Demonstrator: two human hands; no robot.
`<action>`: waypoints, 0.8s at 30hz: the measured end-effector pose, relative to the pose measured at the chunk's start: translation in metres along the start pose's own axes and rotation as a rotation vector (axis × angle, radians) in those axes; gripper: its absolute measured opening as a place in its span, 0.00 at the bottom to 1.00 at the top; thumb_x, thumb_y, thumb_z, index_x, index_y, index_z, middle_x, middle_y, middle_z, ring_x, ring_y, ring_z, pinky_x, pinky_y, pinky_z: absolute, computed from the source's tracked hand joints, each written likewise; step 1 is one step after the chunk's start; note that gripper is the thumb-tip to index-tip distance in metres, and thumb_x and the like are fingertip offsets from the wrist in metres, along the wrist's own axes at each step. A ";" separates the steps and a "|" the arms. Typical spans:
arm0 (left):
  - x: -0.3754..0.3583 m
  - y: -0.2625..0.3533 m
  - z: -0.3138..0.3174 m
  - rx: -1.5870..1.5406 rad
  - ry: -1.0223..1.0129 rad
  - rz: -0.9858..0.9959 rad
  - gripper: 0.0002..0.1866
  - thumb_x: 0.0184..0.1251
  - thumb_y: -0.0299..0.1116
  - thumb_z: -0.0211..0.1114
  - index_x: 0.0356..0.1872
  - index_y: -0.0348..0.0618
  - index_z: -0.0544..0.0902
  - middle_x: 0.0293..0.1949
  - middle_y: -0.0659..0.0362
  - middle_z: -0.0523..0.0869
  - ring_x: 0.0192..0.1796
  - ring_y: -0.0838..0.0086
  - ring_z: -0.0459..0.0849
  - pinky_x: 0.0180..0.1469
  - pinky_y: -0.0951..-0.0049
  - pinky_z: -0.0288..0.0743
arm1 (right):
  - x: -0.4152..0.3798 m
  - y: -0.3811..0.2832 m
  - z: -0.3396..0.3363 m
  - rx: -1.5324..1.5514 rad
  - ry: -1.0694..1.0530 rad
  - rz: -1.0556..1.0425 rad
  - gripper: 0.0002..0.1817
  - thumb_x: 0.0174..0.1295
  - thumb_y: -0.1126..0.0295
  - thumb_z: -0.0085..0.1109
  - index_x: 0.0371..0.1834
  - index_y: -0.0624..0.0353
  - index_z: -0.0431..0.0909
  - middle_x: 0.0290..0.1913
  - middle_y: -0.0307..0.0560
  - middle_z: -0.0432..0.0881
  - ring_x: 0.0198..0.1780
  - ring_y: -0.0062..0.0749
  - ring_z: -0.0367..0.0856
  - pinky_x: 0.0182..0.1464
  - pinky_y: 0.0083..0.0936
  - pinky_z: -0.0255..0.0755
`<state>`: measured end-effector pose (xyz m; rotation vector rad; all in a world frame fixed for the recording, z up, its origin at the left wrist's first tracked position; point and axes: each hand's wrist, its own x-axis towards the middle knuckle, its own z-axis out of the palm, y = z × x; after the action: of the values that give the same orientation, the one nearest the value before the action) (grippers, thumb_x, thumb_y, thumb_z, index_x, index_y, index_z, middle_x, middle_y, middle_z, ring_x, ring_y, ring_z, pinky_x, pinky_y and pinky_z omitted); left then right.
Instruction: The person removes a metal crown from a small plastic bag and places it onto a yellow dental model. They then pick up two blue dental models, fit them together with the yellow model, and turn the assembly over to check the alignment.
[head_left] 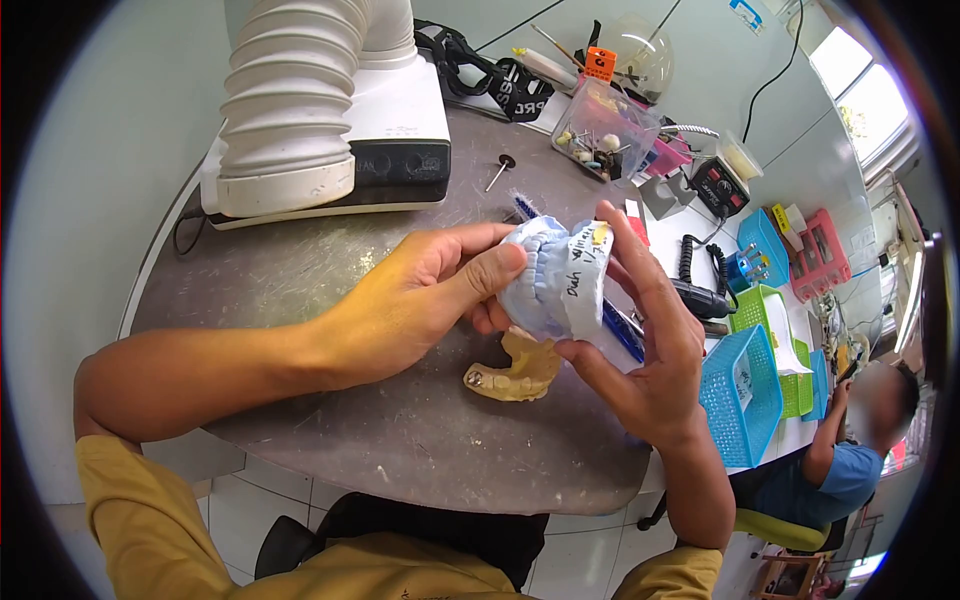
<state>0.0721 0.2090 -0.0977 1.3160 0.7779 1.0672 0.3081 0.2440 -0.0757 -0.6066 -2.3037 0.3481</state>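
Observation:
A pale blue plaster dental model (548, 275) with handwriting on its base is held up between my two hands. My left hand (430, 290) grips its toothed side, thumb across the teeth. On the other side, my right hand (645, 345) closes on the base, fingers at the top and thumb below. Just under it, a tan dental cast (515, 370) with a shiny metal tooth at one end lies on the grey bench. A brush (622, 330) with a blue handle lies partly hidden behind the model and my right hand.
A white ribbed hose (290, 110) on a machine (400, 165) stands at the back left. Near it lies a small rotary disc (507, 160). A clear bin (605, 130), a handpiece (700, 298) and a blue basket (740, 395) are to the right. Another person (840, 460) sits farther right.

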 end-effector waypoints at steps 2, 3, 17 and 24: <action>0.000 0.001 -0.001 0.025 -0.033 0.010 0.26 0.83 0.54 0.51 0.56 0.38 0.81 0.38 0.65 0.83 0.38 0.83 0.78 0.46 0.81 0.74 | 0.000 0.000 -0.001 0.076 0.028 0.012 0.50 0.44 0.75 0.80 0.75 0.67 0.66 0.73 0.67 0.69 0.73 0.55 0.73 0.70 0.39 0.70; 0.000 0.001 -0.001 0.025 -0.031 0.010 0.26 0.83 0.54 0.51 0.56 0.38 0.81 0.38 0.65 0.83 0.38 0.83 0.78 0.46 0.81 0.74 | 0.001 -0.001 -0.003 0.057 0.015 -0.011 0.49 0.44 0.76 0.80 0.74 0.67 0.67 0.73 0.67 0.70 0.72 0.56 0.73 0.70 0.40 0.71; -0.013 0.007 0.004 0.166 -0.078 0.159 0.37 0.83 0.53 0.47 0.80 0.37 0.56 0.69 0.51 0.72 0.69 0.69 0.73 0.66 0.69 0.74 | -0.002 -0.001 0.009 -0.154 0.192 -0.234 0.39 0.45 0.79 0.79 0.67 0.55 0.79 0.69 0.69 0.72 0.66 0.58 0.79 0.61 0.41 0.81; -0.015 0.008 0.005 0.111 -0.156 0.207 0.39 0.83 0.50 0.49 0.81 0.36 0.48 0.73 0.49 0.66 0.73 0.65 0.69 0.71 0.65 0.71 | -0.005 -0.001 0.012 -0.072 0.245 -0.289 0.34 0.48 0.79 0.79 0.63 0.53 0.81 0.67 0.69 0.73 0.64 0.56 0.81 0.60 0.39 0.82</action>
<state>0.0698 0.1932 -0.0906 1.5806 0.6003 1.0804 0.3022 0.2401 -0.0867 -0.3231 -2.1335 0.0501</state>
